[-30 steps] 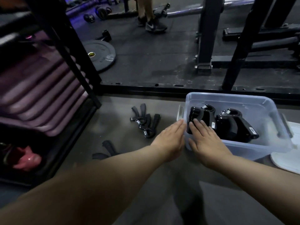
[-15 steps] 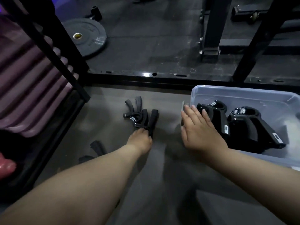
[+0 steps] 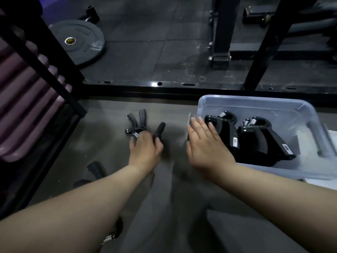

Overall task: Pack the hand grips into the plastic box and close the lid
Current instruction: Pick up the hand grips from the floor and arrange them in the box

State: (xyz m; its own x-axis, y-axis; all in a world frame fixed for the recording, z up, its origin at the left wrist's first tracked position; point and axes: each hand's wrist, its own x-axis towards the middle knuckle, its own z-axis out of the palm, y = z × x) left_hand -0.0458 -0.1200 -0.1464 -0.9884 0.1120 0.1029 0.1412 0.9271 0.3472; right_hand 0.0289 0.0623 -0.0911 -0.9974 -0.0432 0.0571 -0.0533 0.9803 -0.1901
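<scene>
In the middle of the frame the left hand (image 3: 145,148) is curled down over a small cluster of dark foam-handled spring hand grips (image 3: 138,123) lying on the grey floor (image 3: 102,143); its fingers (image 3: 156,141) look closed around the near end of one grip, whose black handle sticks up just to the right of the knuckles, though the hand hides whether the hold is firm. To the right of centre the right hand (image 3: 206,145) lies flat, fingers spread and holding nothing, against the left wall of the clear rectangular plastic box (image 3: 255,105), seemingly steadying it. Inside the box, at the right of the frame, stand larger glossy black hand grips with exposed steel springs (image 3: 255,136), packed close side by side. The step in hand looks like gathering the loose grips from the floor, and the job seems partly done: another dark grip (image 3: 96,168) lies at lower left beside the left forearm, and a further grip with a steel spring (image 3: 113,234) peeps out under that forearm near the bottom edge. A pale flat piece at the far right edge, probably the white plastic lid (image 3: 332,137), lies beside the box, so the lid is still off. The next move would call for lifting the gripped piece clear of its tangled neighbours, carrying it rightward over the box wall, and setting it into the free space nearest the right hand.
</scene>
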